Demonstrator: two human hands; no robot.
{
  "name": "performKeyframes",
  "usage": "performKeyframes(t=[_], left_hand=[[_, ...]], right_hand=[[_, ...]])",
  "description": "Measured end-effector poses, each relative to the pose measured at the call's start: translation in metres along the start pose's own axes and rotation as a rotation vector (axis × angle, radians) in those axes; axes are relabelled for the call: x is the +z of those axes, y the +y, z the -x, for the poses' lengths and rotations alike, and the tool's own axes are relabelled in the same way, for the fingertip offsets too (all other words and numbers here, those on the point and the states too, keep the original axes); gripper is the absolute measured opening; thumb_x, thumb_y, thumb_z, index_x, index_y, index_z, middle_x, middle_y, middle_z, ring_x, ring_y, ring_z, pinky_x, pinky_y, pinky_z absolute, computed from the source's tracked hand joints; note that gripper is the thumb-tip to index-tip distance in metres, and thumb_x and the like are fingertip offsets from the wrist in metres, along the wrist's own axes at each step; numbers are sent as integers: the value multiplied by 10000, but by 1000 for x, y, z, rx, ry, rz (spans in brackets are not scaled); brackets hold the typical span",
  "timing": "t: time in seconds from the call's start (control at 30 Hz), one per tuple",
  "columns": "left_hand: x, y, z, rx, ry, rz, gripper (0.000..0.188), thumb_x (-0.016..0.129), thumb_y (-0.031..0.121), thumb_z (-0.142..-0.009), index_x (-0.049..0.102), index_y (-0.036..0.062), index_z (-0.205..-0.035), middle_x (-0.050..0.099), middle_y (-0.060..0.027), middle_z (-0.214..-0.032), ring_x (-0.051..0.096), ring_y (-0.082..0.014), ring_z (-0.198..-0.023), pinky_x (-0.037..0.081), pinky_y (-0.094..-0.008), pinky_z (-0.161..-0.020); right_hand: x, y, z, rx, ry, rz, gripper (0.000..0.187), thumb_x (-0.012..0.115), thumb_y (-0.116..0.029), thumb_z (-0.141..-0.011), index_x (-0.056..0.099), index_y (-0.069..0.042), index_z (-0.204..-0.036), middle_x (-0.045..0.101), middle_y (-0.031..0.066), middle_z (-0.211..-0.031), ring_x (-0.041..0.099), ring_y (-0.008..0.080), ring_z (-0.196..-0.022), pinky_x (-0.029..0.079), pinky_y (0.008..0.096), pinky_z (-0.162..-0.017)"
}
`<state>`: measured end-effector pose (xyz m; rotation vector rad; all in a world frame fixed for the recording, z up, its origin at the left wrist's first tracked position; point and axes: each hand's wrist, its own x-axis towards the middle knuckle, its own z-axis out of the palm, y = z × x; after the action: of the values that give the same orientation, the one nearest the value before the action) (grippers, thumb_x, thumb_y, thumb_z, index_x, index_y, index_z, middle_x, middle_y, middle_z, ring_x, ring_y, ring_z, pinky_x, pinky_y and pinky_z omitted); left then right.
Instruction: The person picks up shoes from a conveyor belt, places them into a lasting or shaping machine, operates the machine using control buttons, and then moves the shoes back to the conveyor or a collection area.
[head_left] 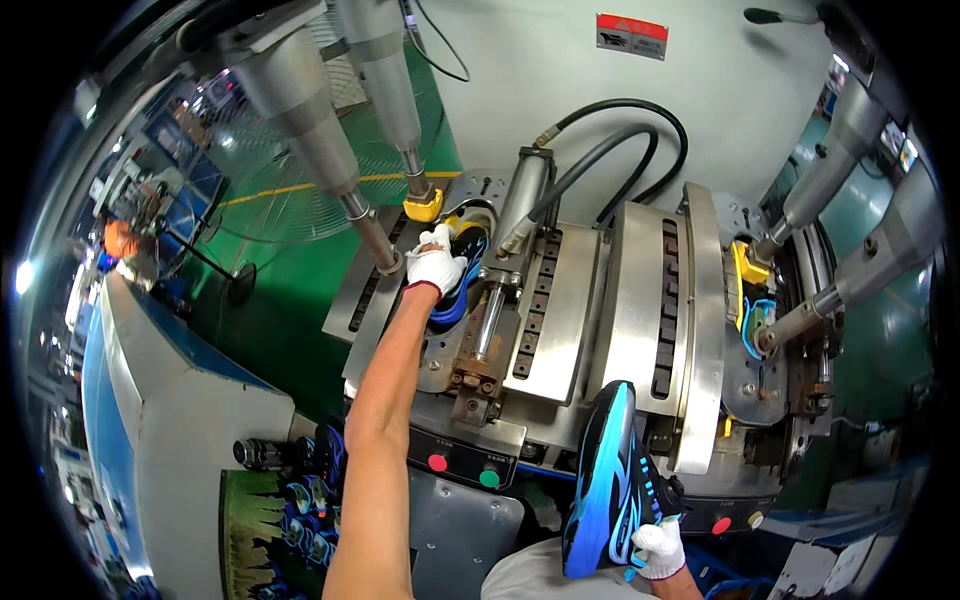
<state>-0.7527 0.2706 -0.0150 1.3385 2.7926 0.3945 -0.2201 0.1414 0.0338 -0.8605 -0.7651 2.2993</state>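
clamping its fingers on the blue-soled shoe (598, 490), the right hand (660, 550) is holding it before the machine (640, 290); the left hand (435, 264) is touching the seated shoe (448, 312) — can't tell whether gripping — and is risking a pinch if the yellow pad (424, 206) is closing.

One shoe (466, 284) sits left of the cylinder (527, 195).
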Motion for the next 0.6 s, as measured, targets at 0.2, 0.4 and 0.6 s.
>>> performKeyframes(t=[0.2, 0.4, 0.6], left_hand=[[-95, -5, 117, 134, 381, 303, 581, 779, 289, -813, 545, 154, -1327, 583, -194, -1230, 604, -392, -1130, 494, -479, -966], [-117, -55, 321, 123, 535, 488, 589, 849, 87, -753, 576, 45, -1273, 610, -187, -1217, 601, -375, -1143, 496, -457, -995], [-46, -104, 517, -412, 343, 422, 521, 840, 110, -722, 609, 101, -1190, 616, -144, -1143, 614, -355, -1084, 500, -465, -925]], right_hand=[[22, 3, -17, 20, 64, 39, 658, 654, 79, -789, 525, -2, -1429, 699, 110, -1171, 705, 202, -936, 610, 352, -819], [119, 21, -127, -44, -175, 94, 458, 674, 11, -906, 574, 17, -1352, 719, 128, -1118, 728, 193, -934, 625, 341, -803], [231, 51, -344, 90, -171, 292, 155, 761, -75, -850, 643, -150, -916, 696, 78, -939, 672, 218, -738, 585, 425, -622]])
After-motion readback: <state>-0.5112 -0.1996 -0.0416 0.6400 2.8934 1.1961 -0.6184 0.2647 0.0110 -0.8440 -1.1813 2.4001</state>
